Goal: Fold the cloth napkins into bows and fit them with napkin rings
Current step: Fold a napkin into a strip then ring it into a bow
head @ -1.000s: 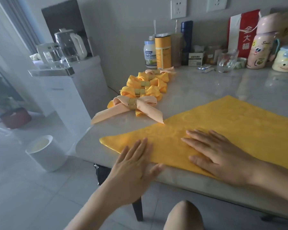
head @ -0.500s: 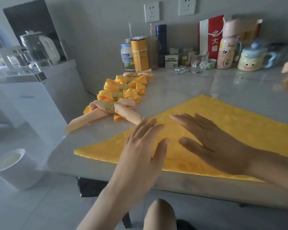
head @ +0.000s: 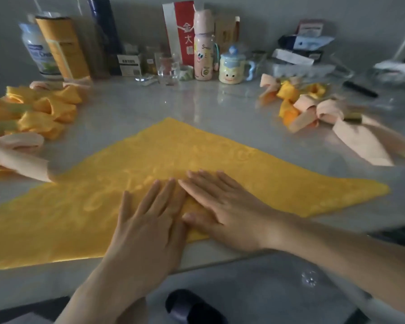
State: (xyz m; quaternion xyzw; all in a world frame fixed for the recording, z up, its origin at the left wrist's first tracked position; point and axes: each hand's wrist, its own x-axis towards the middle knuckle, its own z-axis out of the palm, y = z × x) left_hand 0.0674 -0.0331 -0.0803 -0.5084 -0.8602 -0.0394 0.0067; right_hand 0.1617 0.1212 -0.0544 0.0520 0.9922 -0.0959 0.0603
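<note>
On the pale glossy surface [head: 136, 108], left hand [head: 147, 220] and right hand [head: 222, 206], both spread flat, should smooth the yellow triangular cloth napkin [head: 220, 150] outward evenly.

We list: left hand [head: 147, 230] and right hand [head: 229, 213], bare; bare forearms [head: 337, 251] entering at 7 and 4 o'clock.

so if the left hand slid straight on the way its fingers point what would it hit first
Probably the right hand, whose fingers slant across the left hand's thumb side; otherwise only yellow napkin and bare table lie ahead.
</note>
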